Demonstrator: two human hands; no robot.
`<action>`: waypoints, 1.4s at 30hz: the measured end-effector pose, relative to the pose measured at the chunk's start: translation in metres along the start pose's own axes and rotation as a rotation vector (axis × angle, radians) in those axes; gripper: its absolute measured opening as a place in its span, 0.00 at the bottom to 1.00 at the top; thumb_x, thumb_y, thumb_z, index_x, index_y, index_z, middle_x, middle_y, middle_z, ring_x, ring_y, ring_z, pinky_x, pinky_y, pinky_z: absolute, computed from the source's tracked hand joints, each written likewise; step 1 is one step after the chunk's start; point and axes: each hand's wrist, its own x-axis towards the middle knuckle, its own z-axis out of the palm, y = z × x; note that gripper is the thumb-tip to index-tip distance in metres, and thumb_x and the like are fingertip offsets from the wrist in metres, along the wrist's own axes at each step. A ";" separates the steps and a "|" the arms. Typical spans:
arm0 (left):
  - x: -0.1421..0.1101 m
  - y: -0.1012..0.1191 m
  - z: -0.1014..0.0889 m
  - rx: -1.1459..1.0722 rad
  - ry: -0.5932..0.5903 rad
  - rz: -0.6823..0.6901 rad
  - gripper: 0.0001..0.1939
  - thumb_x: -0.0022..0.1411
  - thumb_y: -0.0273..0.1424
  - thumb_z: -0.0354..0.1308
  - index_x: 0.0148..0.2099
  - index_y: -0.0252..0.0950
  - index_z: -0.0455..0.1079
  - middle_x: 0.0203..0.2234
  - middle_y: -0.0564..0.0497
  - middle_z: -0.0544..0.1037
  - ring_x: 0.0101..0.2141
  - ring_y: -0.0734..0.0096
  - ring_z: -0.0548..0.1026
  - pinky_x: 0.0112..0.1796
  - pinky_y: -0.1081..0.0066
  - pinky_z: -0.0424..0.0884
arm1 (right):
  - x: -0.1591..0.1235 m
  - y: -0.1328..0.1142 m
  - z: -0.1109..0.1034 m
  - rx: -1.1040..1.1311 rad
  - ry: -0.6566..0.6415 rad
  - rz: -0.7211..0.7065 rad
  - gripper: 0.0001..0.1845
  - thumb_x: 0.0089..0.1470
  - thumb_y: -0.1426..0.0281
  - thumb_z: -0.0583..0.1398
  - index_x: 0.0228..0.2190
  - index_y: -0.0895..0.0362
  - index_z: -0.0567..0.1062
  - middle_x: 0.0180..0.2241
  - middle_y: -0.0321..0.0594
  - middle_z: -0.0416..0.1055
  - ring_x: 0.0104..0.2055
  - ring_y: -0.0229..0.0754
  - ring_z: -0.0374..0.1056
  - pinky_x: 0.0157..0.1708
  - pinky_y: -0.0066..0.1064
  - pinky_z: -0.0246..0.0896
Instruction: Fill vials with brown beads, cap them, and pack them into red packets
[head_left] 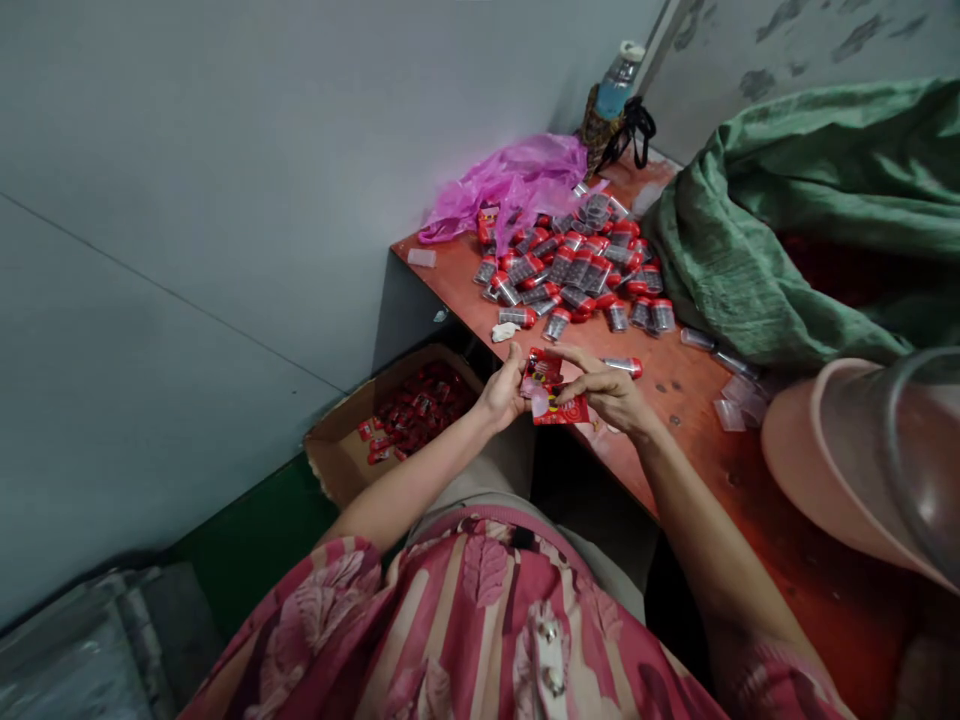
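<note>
Packets [576,411]: left hand [502,395] and right hand [611,396] are holding them, lower one's long axis running sideways.
Grey wall [225,150] is flanking red surface [701,450].

Pale grey wall [187,120] with thin seam [135,268], smudged rear wall [817,45], worn red tabletop [694,465], green surface [232,530] low down, dim light.

One short-sleeved top [420,630], pink and maroon, bears cream stripes and large leaf motifs; a plain pink band [442,522] edges its hem. A pale, shiny-studded strip [551,655] marks the front. Trousers [480,472] are greyish beige.
</note>
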 end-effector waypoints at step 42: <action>0.044 -0.044 0.045 1.149 -0.037 0.541 0.13 0.57 0.34 0.55 0.43 0.40 0.74 0.38 0.46 0.74 0.42 0.63 0.70 0.49 0.67 0.59 | -0.112 0.075 -0.047 -0.241 0.298 0.496 0.12 0.47 0.63 0.60 0.33 0.56 0.79 0.33 0.42 0.76 0.34 0.44 0.71 0.39 0.38 0.64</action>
